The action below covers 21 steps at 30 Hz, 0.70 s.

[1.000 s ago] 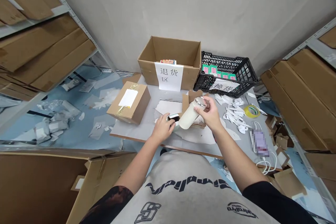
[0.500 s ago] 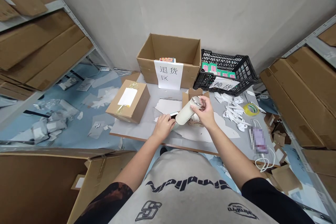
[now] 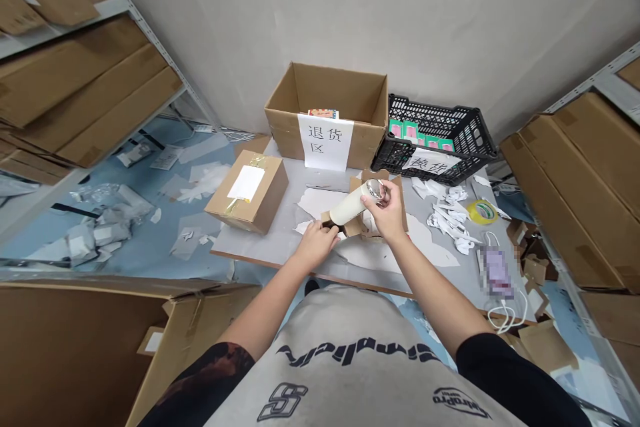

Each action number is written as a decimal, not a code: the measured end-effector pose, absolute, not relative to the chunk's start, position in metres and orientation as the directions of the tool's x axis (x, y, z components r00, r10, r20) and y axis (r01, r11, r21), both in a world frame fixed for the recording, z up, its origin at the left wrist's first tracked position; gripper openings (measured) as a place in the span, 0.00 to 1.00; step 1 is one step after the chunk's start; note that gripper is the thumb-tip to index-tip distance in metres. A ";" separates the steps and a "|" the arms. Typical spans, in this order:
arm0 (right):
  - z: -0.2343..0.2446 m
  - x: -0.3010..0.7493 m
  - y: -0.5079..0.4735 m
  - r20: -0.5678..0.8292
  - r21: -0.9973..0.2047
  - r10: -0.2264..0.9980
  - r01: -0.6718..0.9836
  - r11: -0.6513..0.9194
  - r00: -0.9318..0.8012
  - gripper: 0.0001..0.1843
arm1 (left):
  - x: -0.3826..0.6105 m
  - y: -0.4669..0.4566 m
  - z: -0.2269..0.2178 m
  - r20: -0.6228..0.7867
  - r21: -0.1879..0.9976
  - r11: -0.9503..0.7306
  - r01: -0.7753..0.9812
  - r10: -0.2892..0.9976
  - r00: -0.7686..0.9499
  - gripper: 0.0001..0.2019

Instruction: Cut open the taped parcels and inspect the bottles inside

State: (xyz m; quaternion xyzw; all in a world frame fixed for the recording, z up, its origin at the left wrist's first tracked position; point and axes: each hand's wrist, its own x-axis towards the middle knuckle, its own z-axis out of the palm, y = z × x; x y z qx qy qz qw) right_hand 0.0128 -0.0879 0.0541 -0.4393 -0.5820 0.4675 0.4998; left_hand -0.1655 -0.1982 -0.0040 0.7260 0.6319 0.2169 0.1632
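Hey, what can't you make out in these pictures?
All from the head view:
The dark piece: mostly hidden by the left hand and white bottle.
The printed item in the cardboard box: cut off by the box's front wall.
The packet at lower right: pixelated.
The green cards in the black crate: behind mesh, too small to read.

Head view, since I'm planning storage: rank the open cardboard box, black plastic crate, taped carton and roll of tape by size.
Open cardboard box and black plastic crate: they look about alike, so unranked.
Then the taped carton.
Smallest: the roll of tape.
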 end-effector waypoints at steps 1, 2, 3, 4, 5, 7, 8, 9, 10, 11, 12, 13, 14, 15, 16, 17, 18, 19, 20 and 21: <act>0.054 0.013 -0.088 0.174 -0.983 0.977 0.044 0.180 -0.123 0.36 | -0.166 -0.197 -0.004 0.103 0.527 -0.130 0.840 0.991 0.089 0.05; 0.053 0.013 -0.087 0.179 -0.982 0.975 0.044 0.186 -0.133 0.36 | -0.167 -0.197 -0.003 0.099 0.544 -0.117 0.831 0.992 0.075 0.06; 0.053 0.013 -0.087 0.184 -0.980 0.972 0.045 0.192 -0.143 0.36 | -0.167 -0.197 -0.002 0.096 0.559 -0.109 0.822 0.993 0.066 0.07; 0.053 0.013 -0.087 0.190 -0.979 0.970 0.047 0.199 -0.150 0.36 | -0.168 -0.198 -0.001 0.093 0.570 -0.105 0.815 0.994 0.063 0.08; 0.053 0.014 -0.087 0.193 -0.978 0.969 0.050 0.203 -0.153 0.35 | -0.169 -0.199 0.001 0.090 0.581 -0.103 0.807 0.994 0.062 0.10; 0.052 0.015 -0.087 0.198 -0.977 0.969 0.053 0.208 -0.144 0.36 | -0.170 -0.202 0.004 0.083 0.614 -0.110 0.782 0.994 0.074 0.11; 0.051 0.015 -0.087 0.202 -0.976 0.970 0.053 0.210 -0.134 0.36 | -0.171 -0.204 0.005 0.080 0.636 -0.122 0.762 0.993 0.092 0.11; 0.050 0.015 -0.087 0.205 -0.976 0.971 0.052 0.213 -0.124 0.36 | -0.171 -0.206 0.004 0.078 0.657 -0.138 0.741 0.990 0.115 0.10; 0.049 0.016 -0.087 0.208 -0.975 0.971 0.050 0.215 -0.116 0.36 | -0.171 -0.208 0.004 0.079 0.672 -0.156 0.724 0.987 0.140 0.09; 0.049 0.017 -0.087 0.209 -0.975 0.971 0.047 0.215 -0.114 0.35 | -0.171 -0.209 0.002 0.083 0.676 -0.173 0.716 0.984 0.159 0.08; 0.048 0.017 -0.087 0.209 -0.976 0.971 0.044 0.215 -0.113 0.35 | -0.172 -0.210 -0.001 0.094 0.669 -0.187 0.719 0.981 0.168 0.08; 0.047 0.018 -0.088 0.208 -0.976 0.971 0.043 0.214 -0.113 0.35 | -0.172 -0.211 -0.004 0.112 0.648 -0.199 0.735 0.980 0.167 0.09; 0.046 0.018 -0.088 0.208 -0.976 0.972 0.042 0.214 -0.112 0.34 | -0.173 -0.212 -0.007 0.139 0.615 -0.207 0.761 0.978 0.154 0.09; 0.045 0.019 -0.088 0.209 -0.976 0.972 0.042 0.215 -0.108 0.34 | -0.173 -0.212 -0.009 0.175 0.576 -0.210 0.790 0.976 0.132 0.10; 0.043 0.019 -0.088 0.213 -0.975 0.972 0.043 0.218 -0.102 0.34 | -0.174 -0.212 -0.012 0.216 0.538 -0.208 0.817 0.971 0.105 0.13; 0.043 0.019 -0.088 0.217 -0.974 0.971 0.043 0.222 -0.097 0.34 | -0.174 -0.213 -0.014 0.255 0.507 -0.205 0.838 0.963 0.081 0.18; 0.042 0.019 -0.088 0.222 -0.973 0.971 0.044 0.227 -0.094 0.34 | -0.175 -0.213 -0.016 0.288 0.486 -0.202 0.850 0.956 0.063 0.23; 0.041 0.019 -0.089 0.225 -0.972 0.970 0.045 0.230 -0.092 0.34 | -0.175 -0.213 -0.018 0.309 0.477 -0.201 0.855 0.950 0.051 0.29; 0.041 0.019 -0.089 0.225 -0.972 0.970 0.046 0.230 -0.091 0.34 | -0.175 -0.213 -0.020 0.318 0.475 -0.205 0.856 0.947 0.050 0.33; 0.041 0.019 -0.090 0.222 -0.973 0.971 0.049 0.227 -0.091 0.35 | -0.175 -0.213 -0.022 0.315 0.475 -0.213 0.854 0.947 0.061 0.37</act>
